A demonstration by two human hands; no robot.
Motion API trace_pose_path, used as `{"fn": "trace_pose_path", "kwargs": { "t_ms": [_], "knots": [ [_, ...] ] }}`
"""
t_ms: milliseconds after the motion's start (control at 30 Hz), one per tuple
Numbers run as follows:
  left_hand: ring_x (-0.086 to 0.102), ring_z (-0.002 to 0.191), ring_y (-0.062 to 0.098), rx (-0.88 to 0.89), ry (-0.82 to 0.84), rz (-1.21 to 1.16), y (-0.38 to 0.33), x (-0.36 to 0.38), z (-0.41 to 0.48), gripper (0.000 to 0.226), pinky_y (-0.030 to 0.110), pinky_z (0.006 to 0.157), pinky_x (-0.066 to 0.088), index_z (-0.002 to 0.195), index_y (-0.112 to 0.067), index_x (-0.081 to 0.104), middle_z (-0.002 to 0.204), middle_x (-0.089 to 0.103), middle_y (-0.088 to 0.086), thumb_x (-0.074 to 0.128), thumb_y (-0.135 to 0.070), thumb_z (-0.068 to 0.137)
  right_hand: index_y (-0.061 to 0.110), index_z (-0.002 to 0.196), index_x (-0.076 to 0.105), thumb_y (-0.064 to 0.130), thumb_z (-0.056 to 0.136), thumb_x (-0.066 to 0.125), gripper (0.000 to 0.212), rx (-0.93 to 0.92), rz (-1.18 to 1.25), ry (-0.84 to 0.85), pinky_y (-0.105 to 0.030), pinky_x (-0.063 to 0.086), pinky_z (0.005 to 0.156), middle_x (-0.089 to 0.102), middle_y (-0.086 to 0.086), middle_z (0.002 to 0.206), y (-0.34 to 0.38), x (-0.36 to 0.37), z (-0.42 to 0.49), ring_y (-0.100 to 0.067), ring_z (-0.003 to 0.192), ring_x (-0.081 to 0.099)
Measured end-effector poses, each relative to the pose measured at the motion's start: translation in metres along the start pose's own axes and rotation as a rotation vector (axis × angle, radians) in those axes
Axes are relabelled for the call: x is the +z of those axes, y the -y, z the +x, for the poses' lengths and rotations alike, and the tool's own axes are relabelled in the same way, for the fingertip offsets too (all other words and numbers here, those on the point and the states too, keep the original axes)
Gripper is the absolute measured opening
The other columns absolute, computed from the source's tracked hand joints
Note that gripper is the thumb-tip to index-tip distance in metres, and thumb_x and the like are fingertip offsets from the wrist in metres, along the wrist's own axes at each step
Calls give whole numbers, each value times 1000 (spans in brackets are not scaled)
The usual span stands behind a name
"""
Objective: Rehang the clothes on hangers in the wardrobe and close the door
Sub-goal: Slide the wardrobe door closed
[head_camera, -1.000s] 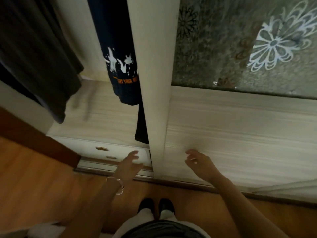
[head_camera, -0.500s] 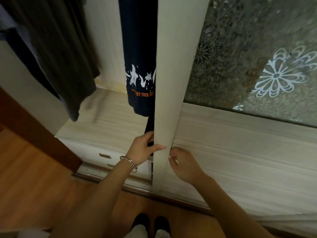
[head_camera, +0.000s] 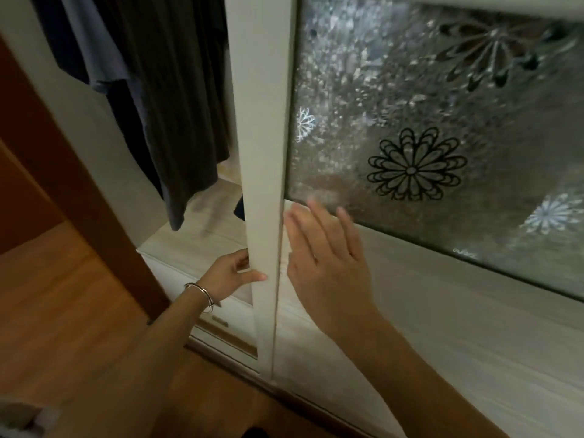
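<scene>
The sliding door (head_camera: 262, 153) is moving left, covering the navy T-shirt (head_camera: 239, 209); the right hand (head_camera: 328, 263) is uncurling, flattening against its panel.

Door (head_camera: 262, 153): white frame, frosted glass (head_camera: 442, 90) with flower patterns above a pale wood-grain panel (head_camera: 458, 327); partly open, its edge upright.
Clothes: a dark grey garment (head_camera: 183, 105) and a blue garment (head_camera: 94, 52) hang side by side in the gap left of the door.
Wardrobe (head_camera: 79, 137): pale inside, a light wood shelf (head_camera: 202, 222) beneath the clothes, white drawers (head_camera: 170, 276) below.
</scene>
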State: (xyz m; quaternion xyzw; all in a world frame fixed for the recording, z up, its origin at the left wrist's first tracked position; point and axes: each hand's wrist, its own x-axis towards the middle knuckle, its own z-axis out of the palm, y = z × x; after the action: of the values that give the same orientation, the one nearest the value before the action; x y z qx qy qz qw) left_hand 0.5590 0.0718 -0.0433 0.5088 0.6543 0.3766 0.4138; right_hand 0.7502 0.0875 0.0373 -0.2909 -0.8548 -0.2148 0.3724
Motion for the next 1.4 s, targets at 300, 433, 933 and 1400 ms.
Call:
{"fn": "trace_pose_path", "kwargs": {
  "t_ms": [300,433,933,1400],
  "knots": [
    [52,113,13,-127,-205,35,15,-53,-16,53,38,106,41,134,-21,39,129,52,-5,60,-25,85,5,140,35,10,84,21,58,-131,-206,179,-46,-13,113,34,-5,151,38,55,65,-23,139,15],
    [40,116,6,-69,-425,78,18,-58,-21,70,26,99,35,141,-22,25,129,40,-11,64,-24,83,5,143,27,16,83,24,61,-165,-274,209,-48,-17,112,27,-6,154,64,72,88,-25,140,9],
    [48,123,19,-141,-701,196,78,-210,25,70,28,99,41,136,-16,34,136,48,4,67,-37,78,4,140,35,18,84,28,58,-150,-237,153,-48,-13,114,38,-8,149,181,172,193,-22,138,21],
    [-1,145,26,-373,-978,274,112,-323,38,121,36,118,9,145,-7,-11,156,-8,12,72,-50,67,3,124,58,28,80,38,53,-265,57,285,-41,3,114,56,-14,133,258,230,264,-25,128,50]
  ]
}}
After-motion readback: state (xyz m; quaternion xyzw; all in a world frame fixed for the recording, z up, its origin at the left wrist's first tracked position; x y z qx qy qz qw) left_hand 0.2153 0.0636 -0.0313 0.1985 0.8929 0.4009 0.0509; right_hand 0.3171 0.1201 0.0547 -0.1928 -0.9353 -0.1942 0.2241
